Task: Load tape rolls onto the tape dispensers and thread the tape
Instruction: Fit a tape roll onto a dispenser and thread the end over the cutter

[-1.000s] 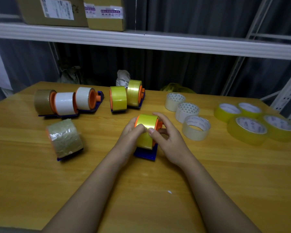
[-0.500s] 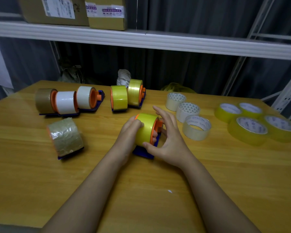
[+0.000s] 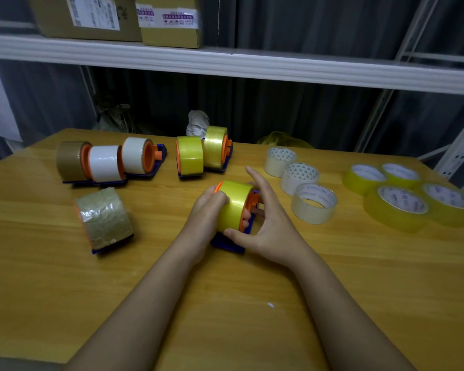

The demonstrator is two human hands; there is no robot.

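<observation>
Head view: yellow tape roll (image 3: 232, 203) on a blue dispenser (image 3: 227, 243) with an orange hub, sitting mid-counter (image 3: 225, 317), nearer the far edge than the near one. Left hand (image 3: 205, 210) curled against the roll's left side, gripping it. Right hand (image 3: 268, 223) wrapped around the right side, thumb (image 3: 236, 233) pressing low on the roll's front, fingers partly hidden behind the hub, index pointing up and away.

Toward the far left corner: three loaded dispensers in a row, brown (image 3: 70, 160), white (image 3: 103, 163), white (image 3: 138, 155). Just in front of those, another brownish loaded dispenser (image 3: 105, 218) tipped at an angle. Along the far edge, two yellow loaded dispensers (image 3: 189, 155) touching side by side. Off to the right, three loose white rolls (image 3: 300, 178) lying flat, then four loose yellow rolls (image 3: 398, 207) near the right edge. Cardboard boxes (image 3: 91, 17) up on the shelf (image 3: 252, 65) behind.
</observation>
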